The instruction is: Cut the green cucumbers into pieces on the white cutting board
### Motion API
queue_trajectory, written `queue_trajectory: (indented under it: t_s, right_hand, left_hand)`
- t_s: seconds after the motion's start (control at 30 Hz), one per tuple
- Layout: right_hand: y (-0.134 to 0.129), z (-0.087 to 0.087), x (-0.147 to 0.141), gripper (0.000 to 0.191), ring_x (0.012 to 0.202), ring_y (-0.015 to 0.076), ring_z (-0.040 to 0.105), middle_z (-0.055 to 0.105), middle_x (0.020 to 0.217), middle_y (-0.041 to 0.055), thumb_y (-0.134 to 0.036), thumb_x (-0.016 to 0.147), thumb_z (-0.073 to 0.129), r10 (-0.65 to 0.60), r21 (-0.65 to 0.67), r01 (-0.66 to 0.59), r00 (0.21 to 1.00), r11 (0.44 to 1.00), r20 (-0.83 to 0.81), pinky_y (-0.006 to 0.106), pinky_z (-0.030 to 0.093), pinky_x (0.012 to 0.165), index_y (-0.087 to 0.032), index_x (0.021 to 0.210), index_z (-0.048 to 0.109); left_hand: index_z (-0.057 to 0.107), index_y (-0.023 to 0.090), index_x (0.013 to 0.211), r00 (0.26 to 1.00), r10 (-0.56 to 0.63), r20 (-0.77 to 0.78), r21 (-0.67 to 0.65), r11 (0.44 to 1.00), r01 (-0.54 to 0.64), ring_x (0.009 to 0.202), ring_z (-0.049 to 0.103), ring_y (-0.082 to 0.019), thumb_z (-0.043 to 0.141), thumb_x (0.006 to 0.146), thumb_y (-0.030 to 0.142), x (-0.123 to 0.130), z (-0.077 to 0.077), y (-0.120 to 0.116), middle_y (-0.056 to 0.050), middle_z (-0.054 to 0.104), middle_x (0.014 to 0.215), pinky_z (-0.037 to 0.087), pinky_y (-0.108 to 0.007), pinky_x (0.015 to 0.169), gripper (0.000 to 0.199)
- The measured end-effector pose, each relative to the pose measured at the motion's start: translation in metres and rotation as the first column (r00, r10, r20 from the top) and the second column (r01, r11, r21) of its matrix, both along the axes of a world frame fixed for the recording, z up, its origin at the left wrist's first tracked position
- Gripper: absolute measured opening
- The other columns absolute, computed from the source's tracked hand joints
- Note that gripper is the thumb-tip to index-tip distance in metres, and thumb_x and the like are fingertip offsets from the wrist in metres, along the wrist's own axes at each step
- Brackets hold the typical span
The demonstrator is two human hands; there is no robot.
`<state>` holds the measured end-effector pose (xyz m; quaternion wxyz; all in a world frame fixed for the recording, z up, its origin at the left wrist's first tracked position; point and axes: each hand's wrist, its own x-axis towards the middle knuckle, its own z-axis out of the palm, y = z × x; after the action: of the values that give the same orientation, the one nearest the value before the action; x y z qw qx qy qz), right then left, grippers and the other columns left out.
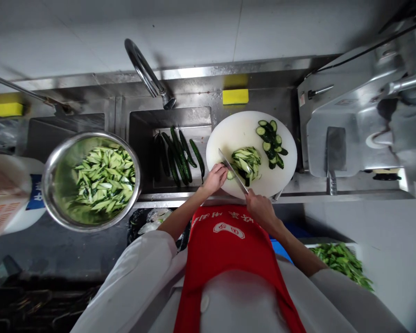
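Observation:
My right hand (260, 208) is closed round the handle of a kitchen knife (236, 176), whose blade slants up and left across a white round cutting board (215, 134). Left of the blade, my left hand (215, 179) has its fingers curled on a cucumber piece (230, 175) near the board's front edge. A heap of cut cucumber slices (247, 163) lies just right of the blade. Farther right on the board rests a cluster of dark-skinned cucumber end pieces (272, 142) with pale cut faces.
Several whole cucumbers (180, 155) lie in the sink (145, 122) under a faucet (143, 64). A steel bowl (53, 185) of cut cucumber stands left. Behind the board is a yellow sponge (235, 96); a cleaver (335, 150) lies right. Leafy greens (343, 263) sit below right.

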<state>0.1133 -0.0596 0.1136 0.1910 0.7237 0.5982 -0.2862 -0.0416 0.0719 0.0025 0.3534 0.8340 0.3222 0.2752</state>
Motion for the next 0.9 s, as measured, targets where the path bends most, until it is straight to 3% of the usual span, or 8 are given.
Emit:
queue_trajectory:
  t_s: [0.2,0.47,0.7,0.9]
  right_hand:
    - [0.004,-0.010,-0.003,0.036,0.090,0.0239,0.070,0.070,0.093,0.0150,-0.027,0.103,0.021,-0.018,-0.035,0.018,1.000,0.999,0.009,0.029,0.045,0.075,-0.013,0.122,0.047]
    - [-0.003,0.005,-0.001,0.034,0.087,0.0226,0.070,0.071,0.090,0.0148,-0.027,0.102,0.023,-0.009,-0.071,0.010,1.000,0.997,0.017,0.027,0.044,0.073,-0.013,0.122,0.047]
    - [-0.007,0.002,0.000,0.034,0.086,0.0243,0.070,0.070,0.086,0.0128,-0.029,0.103,0.021,-0.008,-0.019,0.008,1.000,1.000,-0.009,0.029,0.043,0.072,-0.015,0.115,0.049]
    - [-0.006,0.001,0.001,0.033,0.088,0.0243,0.070,0.070,0.089,0.0140,-0.030,0.103,0.022,-0.008,-0.049,0.007,1.000,0.999,-0.002,0.028,0.043,0.073,-0.014,0.115,0.048]
  left_hand:
    - [0.063,0.018,0.100,0.999,0.006,0.051,-0.055,0.998,-0.003,0.102,0.057,-0.019,0.044,0.099,0.029,-0.007,-0.001,0.002,-0.010,0.059,0.104,0.049,-0.033,0.093,0.022]
    - [0.064,0.018,0.100,0.998,-0.063,0.013,-0.035,0.997,0.063,0.102,0.054,-0.020,0.041,0.101,0.029,-0.009,-0.006,0.006,-0.010,0.060,0.102,0.049,-0.036,0.094,0.026]
    - [0.064,0.018,0.104,0.999,-0.044,0.023,-0.041,0.998,0.045,0.104,0.055,-0.021,0.039,0.101,0.031,-0.008,-0.007,0.005,-0.011,0.060,0.103,0.049,-0.038,0.096,0.028]
    - [0.064,0.019,0.103,0.999,-0.039,0.024,-0.037,0.999,0.040,0.104,0.056,-0.020,0.038,0.101,0.032,-0.008,-0.010,0.005,-0.010,0.060,0.104,0.049,-0.036,0.096,0.029]
